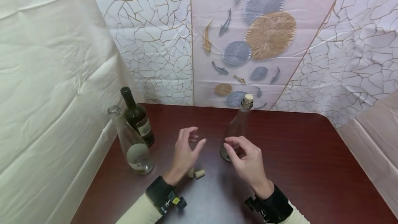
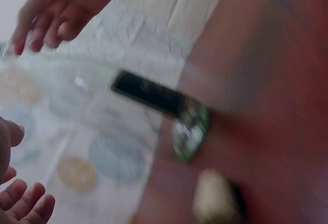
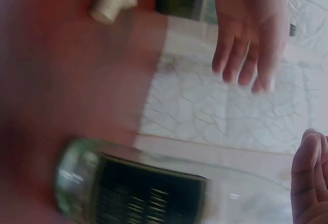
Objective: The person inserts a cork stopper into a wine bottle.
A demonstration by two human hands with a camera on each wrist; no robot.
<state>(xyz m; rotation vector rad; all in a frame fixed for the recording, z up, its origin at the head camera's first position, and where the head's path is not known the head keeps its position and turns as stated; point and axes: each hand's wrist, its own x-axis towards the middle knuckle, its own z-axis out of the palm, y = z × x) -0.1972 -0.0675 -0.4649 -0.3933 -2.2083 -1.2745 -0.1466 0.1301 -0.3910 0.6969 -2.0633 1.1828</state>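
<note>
A clear glass bottle point(image 1: 237, 127) with a dark label point(image 3: 154, 190) stands upright toward the back of the table, a cork point(image 1: 248, 98) seated in its mouth. My right hand point(image 1: 247, 158) is in front of its lower part, thumb and forefinger curved toward each other with nothing visible between them. To the left, my left hand point(image 1: 184, 152) hovers over the table, fingers loosely bent and thumb apart, holding nothing. Just beside the left wrist lie two loose corks, one cork point(image 1: 200, 173) in plain sight and the other cork point(image 1: 191, 173) partly hidden by the hand.
At the table's left edge stand another clear bottle point(image 1: 136, 155) without a stopper and a dark green wine bottle point(image 1: 136, 117) behind it. Patterned cloth point(image 1: 155, 44) hangs behind the dark red table point(image 1: 298, 155); pale cloth point(image 1: 56, 96) borders its left side.
</note>
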